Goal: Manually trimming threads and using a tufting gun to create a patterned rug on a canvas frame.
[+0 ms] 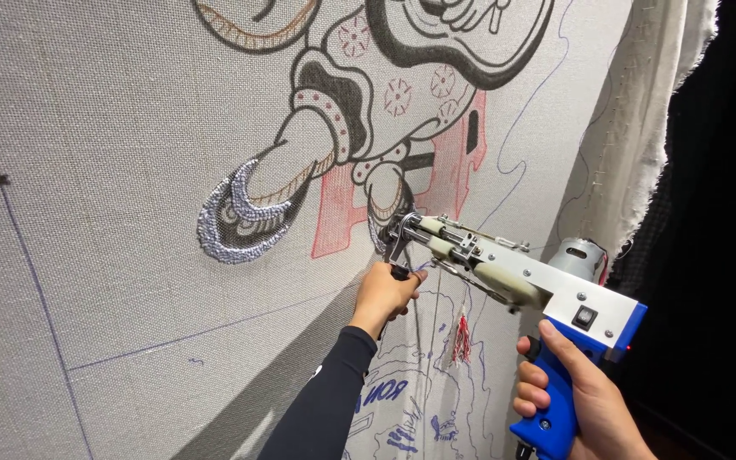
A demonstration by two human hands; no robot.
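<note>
2 hands (385, 294) on tufting gun (513, 277) | L closed on front handle by needle, tip at cloth (129, 281) near silver crescent (236, 223) | R hand (577, 396) wrapped round blue grip (555, 400) | I'd judge risk: tip slips off line, snags cloth if pressure drops

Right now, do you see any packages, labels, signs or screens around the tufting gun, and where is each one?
No packages, signs or screens in view.
Blue lettering drawn on the backing cloth: lower centre, below the left hand, mirrored, partly cut off by the frame edge.
Black rocker switch: small and square, on the white body of the tufting gun, above the blue grip held by the right hand; any marking is too small to tell.
</note>
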